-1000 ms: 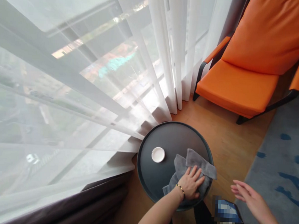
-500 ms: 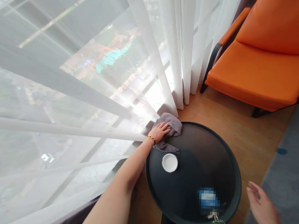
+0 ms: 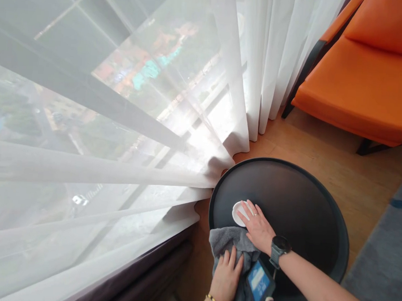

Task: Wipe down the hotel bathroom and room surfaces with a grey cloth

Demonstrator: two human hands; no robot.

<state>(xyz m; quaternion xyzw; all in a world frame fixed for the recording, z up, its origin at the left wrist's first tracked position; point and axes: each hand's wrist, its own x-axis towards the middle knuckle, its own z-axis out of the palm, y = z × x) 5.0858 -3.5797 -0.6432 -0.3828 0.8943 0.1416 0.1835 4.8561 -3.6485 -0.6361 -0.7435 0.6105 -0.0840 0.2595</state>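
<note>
A round black table (image 3: 296,187) with a raised rim stands before me. On its near left side lies a crumpled grey cloth (image 3: 228,237), which partly hangs over the rim. My left hand (image 3: 226,277) presses down on this cloth with the fingers bent slightly and a little apart. Just beyond it, a small white ashtray (image 3: 237,214) sits on the tabletop. My right hand (image 3: 256,225), wearing a ring and a dark watch, reaches over the ashtray; its stretched fingers cover the right part of it. Whether they grip its edge I cannot tell.
A blue-faced badge (image 3: 259,281) with a metal clip dangles over the near table edge. Sheer white curtains (image 3: 185,185) fall along the window at the left. An orange armchair (image 3: 362,87) stands at the back right, and a grey-blue rug (image 3: 380,267) lies on the right.
My left hand has drawn the cloth from the table's far left edge to the near left side. My right hand has come from the right, beyond the table, onto the ashtray.
</note>
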